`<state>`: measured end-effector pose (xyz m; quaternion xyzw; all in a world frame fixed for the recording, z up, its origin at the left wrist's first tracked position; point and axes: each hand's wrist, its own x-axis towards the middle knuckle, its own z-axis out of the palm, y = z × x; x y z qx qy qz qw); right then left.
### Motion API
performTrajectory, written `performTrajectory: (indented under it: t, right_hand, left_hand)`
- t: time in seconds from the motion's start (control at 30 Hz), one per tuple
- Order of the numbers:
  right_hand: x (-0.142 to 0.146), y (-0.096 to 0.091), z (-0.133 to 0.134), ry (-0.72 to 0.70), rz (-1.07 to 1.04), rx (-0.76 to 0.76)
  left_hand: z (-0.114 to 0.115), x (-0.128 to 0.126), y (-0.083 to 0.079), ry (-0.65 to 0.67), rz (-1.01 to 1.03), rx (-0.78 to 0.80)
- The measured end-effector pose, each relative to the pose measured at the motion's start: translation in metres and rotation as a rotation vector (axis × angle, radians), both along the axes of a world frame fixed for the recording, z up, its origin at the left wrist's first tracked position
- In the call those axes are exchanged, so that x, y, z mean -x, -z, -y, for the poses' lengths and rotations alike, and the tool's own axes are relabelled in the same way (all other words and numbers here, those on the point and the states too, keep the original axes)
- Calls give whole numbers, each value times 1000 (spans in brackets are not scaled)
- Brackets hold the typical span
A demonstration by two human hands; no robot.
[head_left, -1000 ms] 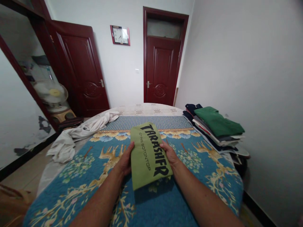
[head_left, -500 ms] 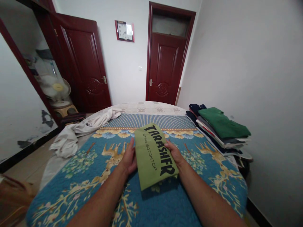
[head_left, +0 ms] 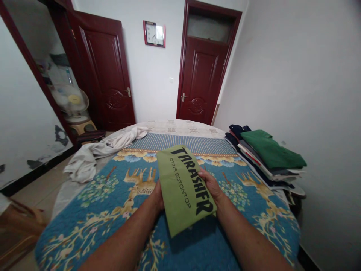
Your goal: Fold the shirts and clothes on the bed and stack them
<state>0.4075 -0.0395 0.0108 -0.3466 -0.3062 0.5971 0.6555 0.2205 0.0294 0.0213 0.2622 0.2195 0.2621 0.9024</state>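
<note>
- a folded green cloth (head_left: 180, 195), printed with dark lettering, is held tilted above the blue patterned cover (head_left: 84, 210) (a shadow is cast beneath it).
- its right edge is grasped by the right hand (head_left: 211, 184), the thumb being laid on top.
- its left edge is met by the left hand (head_left: 158, 197); those fingers are hidden behind it, so their grip cannot be told.
- folded clothes (head_left: 261, 165) are stacked at the right.
</note>
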Motion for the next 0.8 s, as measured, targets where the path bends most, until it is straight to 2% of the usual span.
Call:
performTrajectory:
  t: [0.1,0.17,0.27,0.37,0.53,0.67,0.73,0.8]
  right_hand:
    - [-20,8,-4,57,38,54]
    - [-31,12,-5,80,66,90]
    - [-37,12,-5,81,94,122]
    - [-35,3,0,21,13,65]
    - [-23,-15,16,-92,-115,-76]
    - [3,-9,18,-154,-100,-109]
    - [21,0,11,-115,-49,-124]
    - [38,10,2,14,-22,-112]
  left_hand:
    - [-9,5,2,40,140,25]
    - [-13,7,6,17,167,27]
    - [-15,5,13,-45,52,-2]
    - [-12,-1,16,-112,-10,-44]
    - [-17,0,7,-331,-2,-55]
    - [-29,3,3,-532,-18,-84]
    - [-32,3,4,-568,-35,-105]
    - [-31,2,4,-551,-59,-132]
